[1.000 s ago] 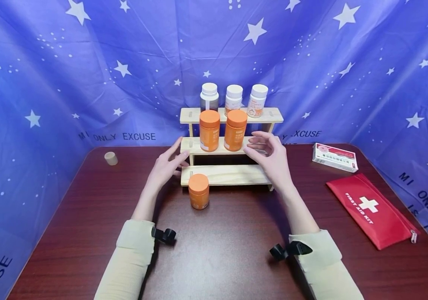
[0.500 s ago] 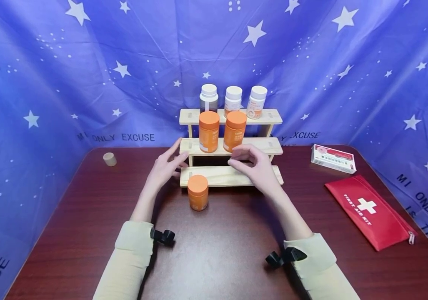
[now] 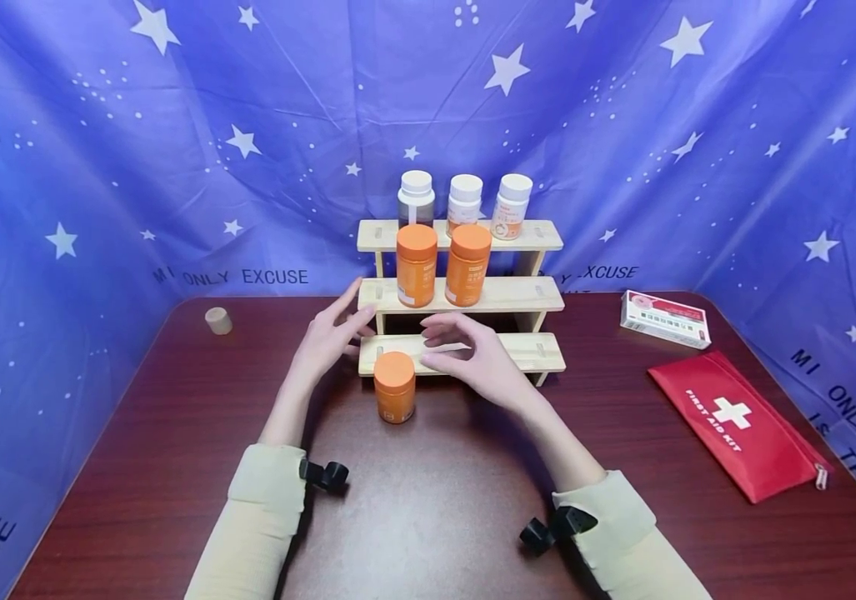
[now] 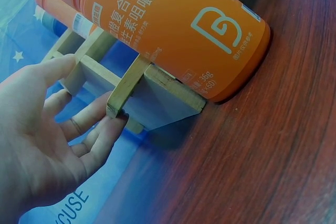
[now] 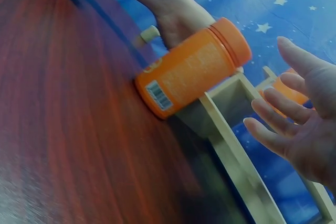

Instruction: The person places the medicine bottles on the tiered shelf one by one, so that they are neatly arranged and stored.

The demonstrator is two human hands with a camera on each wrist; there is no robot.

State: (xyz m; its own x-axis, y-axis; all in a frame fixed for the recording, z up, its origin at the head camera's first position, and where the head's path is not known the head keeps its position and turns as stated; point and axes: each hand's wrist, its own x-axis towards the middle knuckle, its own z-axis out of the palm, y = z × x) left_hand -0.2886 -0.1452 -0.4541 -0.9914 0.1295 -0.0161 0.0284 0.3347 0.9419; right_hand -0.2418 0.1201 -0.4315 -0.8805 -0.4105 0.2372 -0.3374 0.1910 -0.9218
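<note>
An orange bottle (image 3: pixel 394 388) with an orange cap stands upright on the table, right in front of the bottom step of a three-step wooden rack (image 3: pixel 533 353). At the rack's left end my left hand (image 3: pixel 326 337) rests its extended fingertips on the wood; the left wrist view shows fingers (image 4: pixel 100 142) against a step's end. My right hand (image 3: pixel 476 362) holds nothing; thumb and fingers are spread over the bottom step, just right of that bottle. Two more orange bottles (image 3: pixel 416 268) stand side by side on the middle step, to its left.
Three white-capped bottles (image 3: pixel 465 204) line the top step. On the right lie a red first aid pouch (image 3: pixel 735 425) and a white-and-red medicine box (image 3: pixel 665 320). A small pale cylinder (image 3: pixel 218 321) stands at the back left. Starry blue cloth (image 3: pixel 285 167) hangs behind the table.
My right hand has moved left and down, from beside the right middle-step bottle to near the bottle on the table. The left hand stays at the rack's end.
</note>
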